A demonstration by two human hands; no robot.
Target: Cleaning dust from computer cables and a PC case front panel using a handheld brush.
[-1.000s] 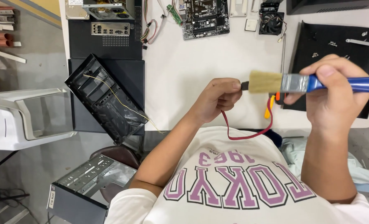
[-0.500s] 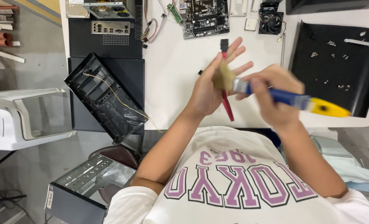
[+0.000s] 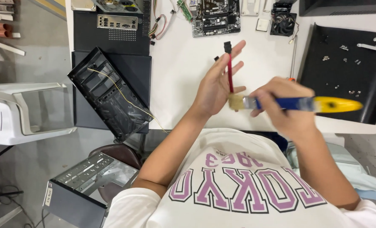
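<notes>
My left hand (image 3: 215, 86) holds a thin red cable (image 3: 230, 74) upright against its open palm, the black plug at the top end. My right hand (image 3: 287, 109) grips a paintbrush (image 3: 298, 104) with a blue and yellow handle. The tan bristles of the brush touch the lower part of the red cable, just in front of my left palm. Both hands hover over the white table (image 3: 183, 80), in front of my chest.
A green circuit board (image 3: 215, 17) and a small fan (image 3: 283, 23) lie at the table's far edge. A black panel (image 3: 348, 71) with loose screws is on the right. A black case panel (image 3: 105, 95) leans at the left. A metal case (image 3: 84, 185) stands on the floor.
My left hand has opened and raised the red cable upright. My right hand has swung the brush left, from up beside the cable to its lower part, handle now pointing right.
</notes>
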